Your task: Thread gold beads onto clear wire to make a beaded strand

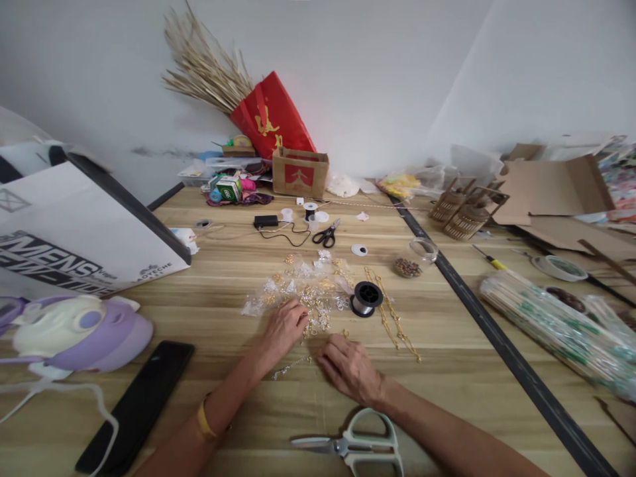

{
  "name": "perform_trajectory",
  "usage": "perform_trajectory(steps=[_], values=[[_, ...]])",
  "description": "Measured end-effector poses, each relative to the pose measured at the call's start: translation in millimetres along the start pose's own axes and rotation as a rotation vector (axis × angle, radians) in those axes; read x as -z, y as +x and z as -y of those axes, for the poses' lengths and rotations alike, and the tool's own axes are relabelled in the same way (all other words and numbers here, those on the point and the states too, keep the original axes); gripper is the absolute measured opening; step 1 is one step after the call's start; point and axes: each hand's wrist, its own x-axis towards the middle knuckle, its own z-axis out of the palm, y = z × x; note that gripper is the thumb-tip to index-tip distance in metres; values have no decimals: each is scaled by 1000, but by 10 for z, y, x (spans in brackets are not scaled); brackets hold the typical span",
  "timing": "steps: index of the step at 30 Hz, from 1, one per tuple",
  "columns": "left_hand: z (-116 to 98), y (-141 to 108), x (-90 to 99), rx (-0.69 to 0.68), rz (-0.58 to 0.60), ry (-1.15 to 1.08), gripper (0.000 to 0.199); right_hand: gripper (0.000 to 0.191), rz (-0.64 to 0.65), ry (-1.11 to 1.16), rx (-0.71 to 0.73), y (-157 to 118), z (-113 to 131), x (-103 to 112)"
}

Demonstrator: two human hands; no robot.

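Note:
My left hand (287, 324) reaches to the near edge of a pile of small gold and clear jewellery findings (318, 311), fingers curled and pressed together. What its fingertips hold, if anything, is too small to make out. Just to the right, my right hand (350, 368) rests low over the table with bent, closed fingers; their tips are hidden. A short silver chain (292, 366) lies between my wrists, one end close to the right fingers. Beyond the right hand stand a black spool of fine wire (366, 299) and a long gold chain (390, 311). Cream-handled scissors (370, 440) lie nearest me, beside my right forearm.
Clear plastic bags (258, 301) of findings spread behind the pile. Black-handled scissors (326, 234) and a jar of brown beads (408, 265) lie farther back. A black phone (136, 404) and a purple-and-white device (84, 331) sit left; wrapped sticks (551, 324) lie right.

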Motion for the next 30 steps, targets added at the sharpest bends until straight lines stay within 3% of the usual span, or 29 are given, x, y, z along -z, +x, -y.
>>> perform_trajectory(steps=[14,30], values=[[-60,64,-33,-36,22,102,21,15,-9,19,6,10,7,0],[-42,56,-17,-49,18,42,19,15,16,20,-8,-9,-2,-17]])
